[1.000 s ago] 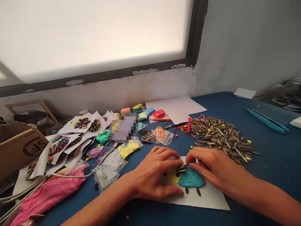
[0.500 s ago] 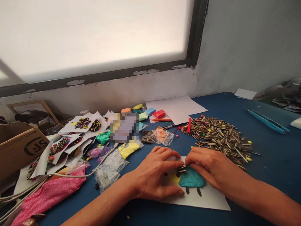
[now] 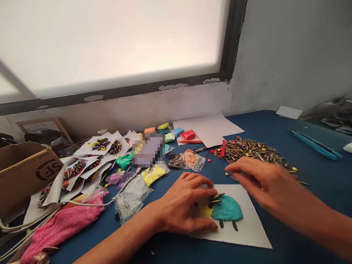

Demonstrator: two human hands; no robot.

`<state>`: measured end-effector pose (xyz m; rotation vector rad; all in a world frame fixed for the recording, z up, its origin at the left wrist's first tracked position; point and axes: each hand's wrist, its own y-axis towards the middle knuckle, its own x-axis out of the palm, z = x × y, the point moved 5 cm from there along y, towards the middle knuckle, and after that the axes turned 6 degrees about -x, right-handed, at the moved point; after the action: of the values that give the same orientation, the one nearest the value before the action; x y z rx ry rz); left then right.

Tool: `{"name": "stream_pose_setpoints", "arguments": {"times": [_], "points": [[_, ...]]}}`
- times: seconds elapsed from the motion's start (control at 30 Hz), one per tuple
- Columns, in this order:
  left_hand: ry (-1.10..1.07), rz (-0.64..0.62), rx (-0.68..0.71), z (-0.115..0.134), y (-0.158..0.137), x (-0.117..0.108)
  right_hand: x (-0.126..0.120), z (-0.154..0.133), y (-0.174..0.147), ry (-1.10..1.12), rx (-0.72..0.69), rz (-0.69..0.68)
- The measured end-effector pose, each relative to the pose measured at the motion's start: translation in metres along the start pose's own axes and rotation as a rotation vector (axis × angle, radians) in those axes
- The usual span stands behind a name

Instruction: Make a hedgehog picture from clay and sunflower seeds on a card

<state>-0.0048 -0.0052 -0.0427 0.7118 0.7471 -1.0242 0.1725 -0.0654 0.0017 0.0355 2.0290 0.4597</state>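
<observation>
My left hand (image 3: 189, 205) lies on a white paper sheet (image 3: 247, 234), fingers apart around a clay shape, holding the sheet flat. The shape has a teal clay body (image 3: 227, 208) and a yellow clay part (image 3: 206, 210) half hidden by that hand. Several striped sunflower seeds (image 3: 215, 198) stick out of the teal clay's upper left edge. Two dark seeds (image 3: 234, 225) lie below the body like legs. Raised over the sheet's right side, my right hand (image 3: 255, 179) has its thumb and fingers apart, with nothing seen between them. A heap of sunflower seeds (image 3: 253, 148) lies just behind it.
Bags of coloured clay (image 3: 154, 175), a red clay block (image 3: 188, 134) and white paper (image 3: 209, 126) lie toward the wall. Seed-covered figures on papers (image 3: 100, 143) and a cardboard box (image 3: 30, 165) are at left. Blue tweezers (image 3: 316, 144) rest at right.
My right hand has lifted off the teal clay and moved right and up toward the seed heap, its fingers parting. My left hand stays on the sheet.
</observation>
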Motion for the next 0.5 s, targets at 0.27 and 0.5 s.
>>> {"name": "stream_pose_setpoints", "arguments": {"times": [0.27, 0.5], "points": [[-0.003, 0.011, 0.007, -0.001, 0.000, 0.001, -0.008, 0.013, 0.005, -0.034, 0.075, -0.037], [0.004, 0.001, -0.004, -0.001, 0.000, 0.000, -0.018, 0.015, 0.003, -0.024, 0.116, 0.078]]}}
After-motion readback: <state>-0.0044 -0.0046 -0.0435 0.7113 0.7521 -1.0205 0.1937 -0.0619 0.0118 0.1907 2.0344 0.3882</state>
